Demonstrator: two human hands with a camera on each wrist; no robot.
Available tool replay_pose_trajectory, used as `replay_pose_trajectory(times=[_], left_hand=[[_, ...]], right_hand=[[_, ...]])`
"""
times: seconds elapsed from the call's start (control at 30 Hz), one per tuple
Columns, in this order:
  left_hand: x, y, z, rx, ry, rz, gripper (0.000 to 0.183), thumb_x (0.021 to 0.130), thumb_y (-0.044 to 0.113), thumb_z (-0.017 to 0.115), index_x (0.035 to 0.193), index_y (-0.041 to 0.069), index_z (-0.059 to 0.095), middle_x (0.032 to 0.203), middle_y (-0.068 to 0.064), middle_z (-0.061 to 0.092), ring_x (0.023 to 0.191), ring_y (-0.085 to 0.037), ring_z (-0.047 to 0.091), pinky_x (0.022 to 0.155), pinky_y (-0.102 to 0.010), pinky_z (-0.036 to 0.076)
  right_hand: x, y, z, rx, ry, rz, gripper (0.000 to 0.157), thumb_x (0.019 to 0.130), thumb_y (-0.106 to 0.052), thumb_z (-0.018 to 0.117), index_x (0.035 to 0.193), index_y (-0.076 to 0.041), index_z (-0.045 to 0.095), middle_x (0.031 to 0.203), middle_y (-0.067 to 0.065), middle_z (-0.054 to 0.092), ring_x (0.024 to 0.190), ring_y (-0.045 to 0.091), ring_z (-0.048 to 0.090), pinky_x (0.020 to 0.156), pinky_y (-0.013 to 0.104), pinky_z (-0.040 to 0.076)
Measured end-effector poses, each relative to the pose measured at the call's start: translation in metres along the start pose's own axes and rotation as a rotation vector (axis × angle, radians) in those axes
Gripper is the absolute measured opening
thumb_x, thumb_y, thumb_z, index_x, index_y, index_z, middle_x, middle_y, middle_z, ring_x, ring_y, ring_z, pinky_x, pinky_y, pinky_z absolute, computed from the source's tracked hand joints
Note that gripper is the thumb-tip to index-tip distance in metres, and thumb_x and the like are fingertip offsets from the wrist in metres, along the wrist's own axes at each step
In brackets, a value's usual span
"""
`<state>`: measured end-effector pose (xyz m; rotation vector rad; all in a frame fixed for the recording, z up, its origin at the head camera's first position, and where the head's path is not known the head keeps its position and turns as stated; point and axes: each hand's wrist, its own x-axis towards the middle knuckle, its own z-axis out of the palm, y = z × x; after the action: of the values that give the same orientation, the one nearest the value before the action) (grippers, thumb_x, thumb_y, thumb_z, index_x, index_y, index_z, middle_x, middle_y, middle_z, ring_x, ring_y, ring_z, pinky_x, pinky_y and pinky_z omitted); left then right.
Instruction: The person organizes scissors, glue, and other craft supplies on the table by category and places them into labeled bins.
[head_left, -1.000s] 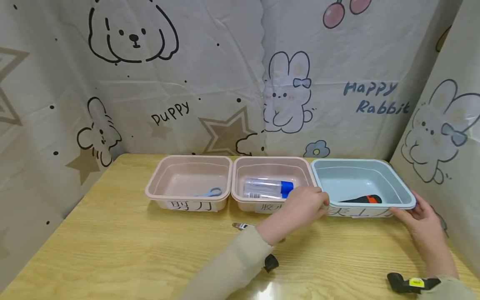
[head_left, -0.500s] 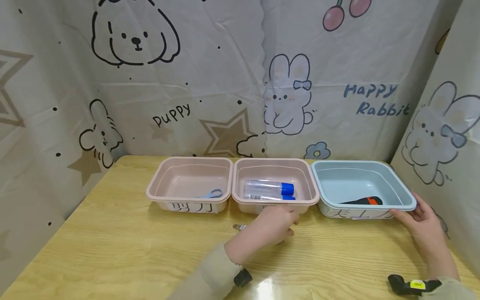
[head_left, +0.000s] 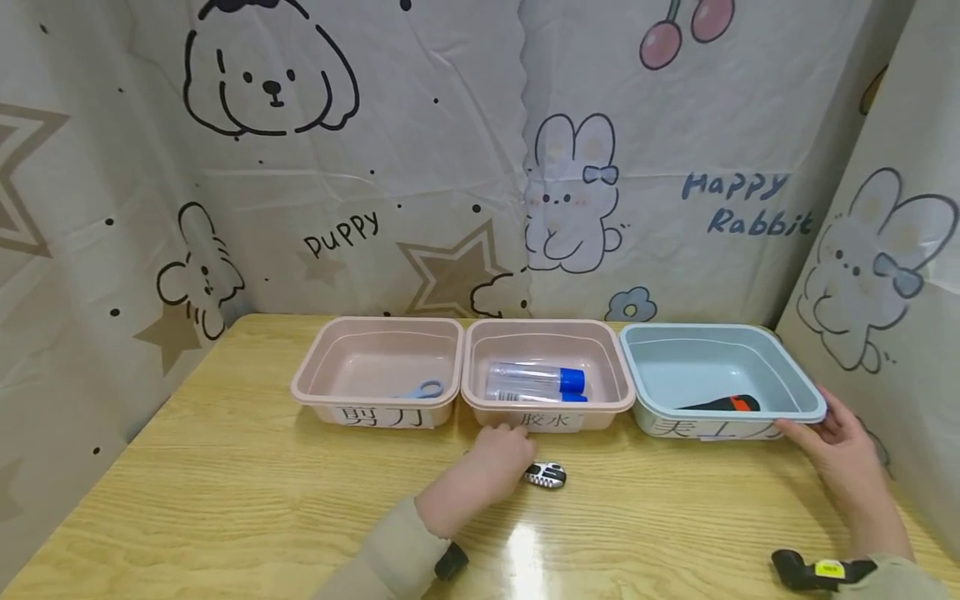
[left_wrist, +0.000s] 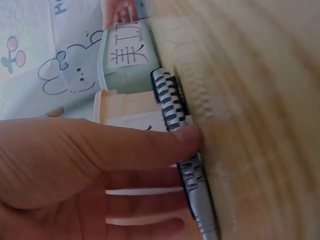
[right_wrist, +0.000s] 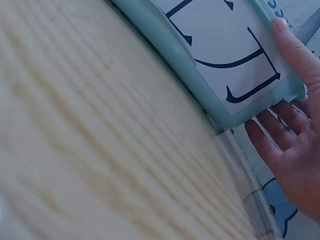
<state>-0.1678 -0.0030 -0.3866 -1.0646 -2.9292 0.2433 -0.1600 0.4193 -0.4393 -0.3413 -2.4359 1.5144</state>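
Note:
My left hand [head_left: 480, 471] is low over the table in front of the middle bin. In the left wrist view its thumb lies across a silver and black utility knife [left_wrist: 190, 175], with the fingers behind, pinching it at the table surface. The knife's black-and-silver end [head_left: 545, 475] shows right of the hand in the head view. At the right, my right hand [head_left: 847, 458] holds the front right corner of a light blue bin [head_left: 720, 332], thumb at the front rim and fingers along the side. A black and orange handle [head_left: 738, 403] lies inside that bin.
A pink middle bin [head_left: 551, 325] contains clear tubes with blue caps [head_left: 572, 381]. The left pink bin [head_left: 386, 323] has light blue-handled scissors [head_left: 429, 389]. Labels face forward. A printed curtain [head_left: 450, 167] hangs behind the wooden table [head_left: 247, 500].
My left hand has moved left and down from the blue bin's left front corner to the utility knife and taken hold of it. The right hand stays at the blue bin.

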Motion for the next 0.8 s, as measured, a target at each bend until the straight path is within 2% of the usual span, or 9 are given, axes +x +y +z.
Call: replay_pose_trajectory(times=[0.1, 0.23, 0.53, 0.7, 0.8], left_hand=[[-0.001, -0.006, 0.000, 0.001, 0.005, -0.020, 0.019, 0.071, 0.006, 0.069, 0.088, 0.012, 0.066, 0.086, -0.002, 0.061, 0.074, -0.018, 0.057, 0.058, -0.028, 0.048], [-0.002, -0.012, -0.001, -0.029, 0.002, -0.025, 0.016, 0.071, 0.001, 0.067, 0.083, 0.010, 0.064, 0.081, -0.003, 0.061, 0.071, -0.017, 0.058, 0.056, -0.027, 0.049], [0.000, -0.013, -0.001, -0.048, -0.008, 0.034, 0.013, 0.071, 0.000, 0.067, 0.077, 0.011, 0.063, 0.078, 0.000, 0.063, 0.068, -0.014, 0.059, 0.059, -0.024, 0.049], [0.000, -0.010, -0.003, -0.107, -0.043, 0.059, 0.015, 0.073, -0.002, 0.066, 0.081, 0.010, 0.064, 0.080, -0.001, 0.063, 0.070, -0.013, 0.059, 0.064, -0.021, 0.050], [0.003, -0.007, -0.005, -0.102, -0.041, 0.087, 0.016, 0.075, -0.002, 0.064, 0.084, 0.011, 0.063, 0.082, 0.000, 0.063, 0.072, -0.012, 0.059, 0.065, -0.021, 0.050]], right_hand=[[-0.001, -0.001, 0.002, -0.021, 0.000, 0.007, 0.081, 0.086, -0.024, 0.062, 0.146, -0.028, 0.008, 0.150, -0.009, 0.015, 0.128, -0.004, 0.027, 0.087, 0.001, 0.033], [-0.001, -0.002, 0.001, -0.017, 0.000, 0.008, 0.081, 0.086, -0.023, 0.062, 0.146, -0.027, 0.009, 0.150, -0.009, 0.015, 0.127, -0.005, 0.028, 0.086, 0.000, 0.033], [-0.002, 0.000, 0.001, -0.042, 0.004, 0.025, 0.081, 0.085, -0.026, 0.062, 0.146, -0.030, 0.008, 0.150, -0.007, 0.015, 0.125, -0.006, 0.029, 0.084, 0.000, 0.034], [-0.001, 0.000, 0.001, -0.067, 0.000, 0.046, 0.082, 0.085, -0.031, 0.062, 0.146, -0.032, 0.006, 0.151, -0.005, 0.013, 0.131, 0.001, 0.026, 0.088, 0.003, 0.034], [0.000, 0.000, 0.001, -0.065, 0.001, 0.053, 0.082, 0.085, -0.032, 0.062, 0.145, -0.032, 0.006, 0.151, -0.006, 0.013, 0.131, 0.001, 0.026, 0.089, 0.004, 0.034]])
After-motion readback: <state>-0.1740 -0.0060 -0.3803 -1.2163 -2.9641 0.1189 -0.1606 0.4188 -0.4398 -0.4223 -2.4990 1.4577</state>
